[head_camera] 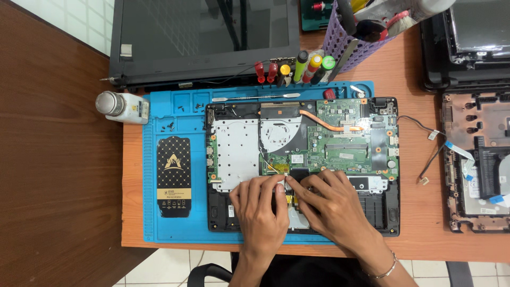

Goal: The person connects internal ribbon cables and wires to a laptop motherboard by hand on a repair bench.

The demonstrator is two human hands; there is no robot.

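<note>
Two hands meet over the open laptop base, which lies with its cover off on the blue work mat on the orange table. The left hand and the right hand both have bent fingers that pinch at a small dark part near the middle front of the base, just below the green circuit board. It looks like a small part or cable is being worked loose or pressed in, and that calls for slow, careful fingers. What the fingers hold is hidden under them, so I cannot tell what it is. Left of the base lies a black and gold packet. Behind it stands a row of screwdrivers. Another opened laptop is cut off at the right edge.
</note>
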